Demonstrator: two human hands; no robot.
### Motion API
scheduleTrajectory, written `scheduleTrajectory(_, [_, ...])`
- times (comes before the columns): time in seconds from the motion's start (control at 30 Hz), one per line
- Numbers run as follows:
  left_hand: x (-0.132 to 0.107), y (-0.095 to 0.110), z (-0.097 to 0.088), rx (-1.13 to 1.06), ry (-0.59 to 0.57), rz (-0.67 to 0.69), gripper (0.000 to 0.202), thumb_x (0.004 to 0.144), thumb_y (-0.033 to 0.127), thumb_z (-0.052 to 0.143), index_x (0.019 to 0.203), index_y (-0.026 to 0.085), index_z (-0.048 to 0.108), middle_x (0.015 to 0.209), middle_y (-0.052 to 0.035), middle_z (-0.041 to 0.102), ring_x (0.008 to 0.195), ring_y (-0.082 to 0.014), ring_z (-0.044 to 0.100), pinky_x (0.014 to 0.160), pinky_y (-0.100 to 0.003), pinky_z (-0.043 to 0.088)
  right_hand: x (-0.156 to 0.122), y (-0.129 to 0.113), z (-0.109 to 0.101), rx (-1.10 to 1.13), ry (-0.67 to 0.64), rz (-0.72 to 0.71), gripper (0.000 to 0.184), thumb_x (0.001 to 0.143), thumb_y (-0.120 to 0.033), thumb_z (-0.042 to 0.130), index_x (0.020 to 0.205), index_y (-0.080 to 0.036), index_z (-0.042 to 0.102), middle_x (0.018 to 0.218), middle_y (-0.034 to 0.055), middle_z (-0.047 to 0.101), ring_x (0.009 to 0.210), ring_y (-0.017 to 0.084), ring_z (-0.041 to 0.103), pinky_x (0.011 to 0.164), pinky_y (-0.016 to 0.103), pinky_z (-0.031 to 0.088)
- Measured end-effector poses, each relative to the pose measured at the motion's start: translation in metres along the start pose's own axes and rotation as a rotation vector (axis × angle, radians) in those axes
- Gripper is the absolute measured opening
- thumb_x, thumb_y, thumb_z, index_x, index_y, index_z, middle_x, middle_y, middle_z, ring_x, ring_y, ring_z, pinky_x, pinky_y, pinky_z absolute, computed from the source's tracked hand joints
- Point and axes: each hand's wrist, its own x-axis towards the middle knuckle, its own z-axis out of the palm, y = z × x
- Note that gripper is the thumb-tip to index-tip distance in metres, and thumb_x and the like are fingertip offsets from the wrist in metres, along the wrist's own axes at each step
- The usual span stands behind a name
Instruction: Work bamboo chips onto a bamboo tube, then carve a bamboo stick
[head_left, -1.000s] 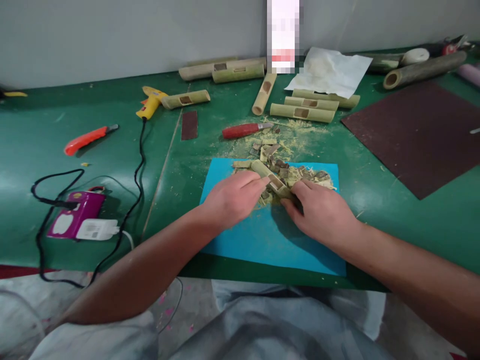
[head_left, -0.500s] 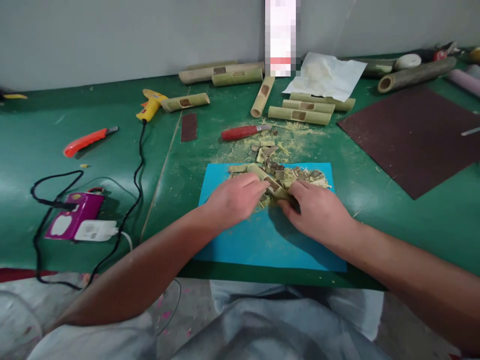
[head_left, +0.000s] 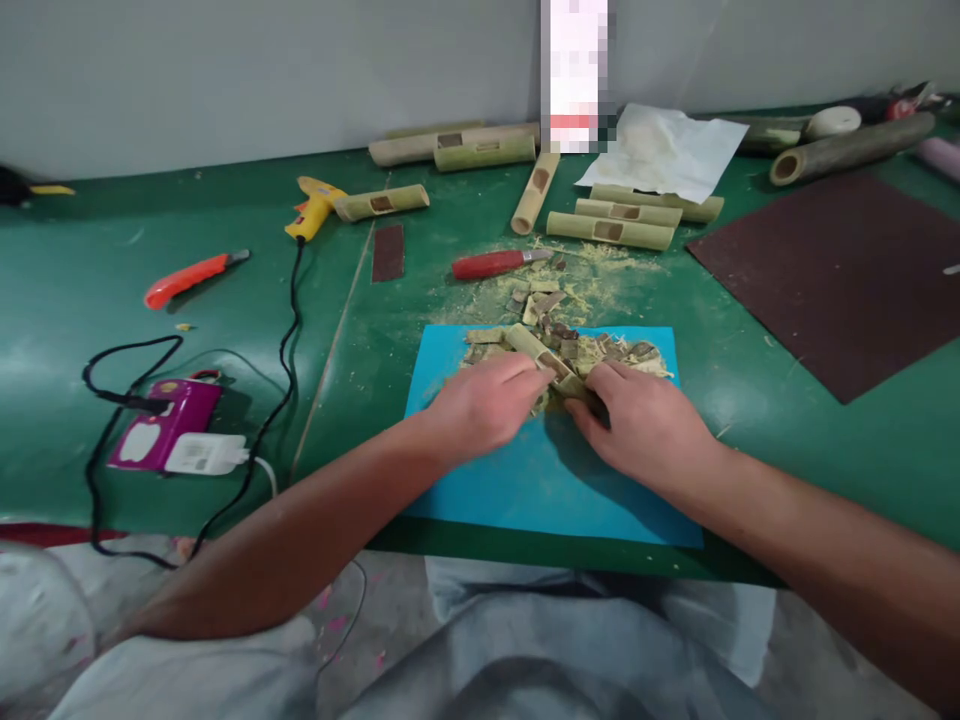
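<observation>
A short green bamboo tube [head_left: 541, 360] with a rectangular hole cut in its side lies slanted on a blue mat [head_left: 525, 480]. My left hand [head_left: 484, 405] has its fingers closed against the tube's left side. My right hand [head_left: 645, 425] grips the tube's near end with curled fingers. Bamboo chips and shavings [head_left: 600, 350] are heaped around the tube on the mat's far edge.
On the green table [head_left: 112, 300] lie a red-handled knife [head_left: 495, 263], an orange utility knife [head_left: 187, 280], a yellow glue gun [head_left: 315, 208] with black cord, a purple power strip [head_left: 161, 438], several cut bamboo tubes [head_left: 609, 230], white paper [head_left: 664, 150] and dark sandpaper sheets [head_left: 840, 270].
Both hands stay on the bamboo tube with only slight shifts; the camera view has drifted a little.
</observation>
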Motion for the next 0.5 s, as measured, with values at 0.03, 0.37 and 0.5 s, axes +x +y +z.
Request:
scheduleTrajectory(0.03, [-0.0003, 0.0003, -0.0001, 0.022, 0.006, -0.002, 0.039, 0.108, 0.025, 0.035, 0.100, 0.015, 0.071, 0.083, -0.0075, 0.067, 0.079, -0.0177, 0.063, 0.070, -0.030, 0.051, 0.0001, 0.0000, 0.0001, -0.002, 0.003, 0.002, 0.023, 0.096, -0.034, 0.052, 0.088, -0.016, 0.064, 0.084, 0.0090, 0.066, 0.073, 0.020, 0.060, 0.059, 0.031, 0.028])
scheduleTrajectory(0.37, [-0.0018, -0.0041, -0.0050, 0.033, -0.002, -0.002, 0.041, 0.109, 0.026, 0.032, 0.105, 0.014, 0.071, 0.086, -0.0086, 0.069, 0.081, -0.0185, 0.064, 0.072, -0.031, 0.051, 0.0007, -0.0011, -0.0016, 0.007, -0.024, 0.012, 0.022, 0.096, -0.034, 0.052, 0.090, -0.016, 0.063, 0.085, 0.0090, 0.066, 0.075, 0.020, 0.060, 0.060, 0.030, 0.028])
scheduleTrajectory(0.5, [-0.0030, -0.0024, -0.0076, -0.013, -0.042, -0.007, 0.045, 0.109, 0.027, 0.030, 0.095, 0.014, 0.071, 0.086, -0.0089, 0.068, 0.079, -0.0184, 0.063, 0.070, -0.031, 0.050, 0.0015, -0.0014, -0.0017, 0.005, -0.032, 0.016, 0.022, 0.096, -0.034, 0.052, 0.090, -0.016, 0.063, 0.085, 0.0087, 0.066, 0.074, 0.020, 0.060, 0.059, 0.030, 0.027])
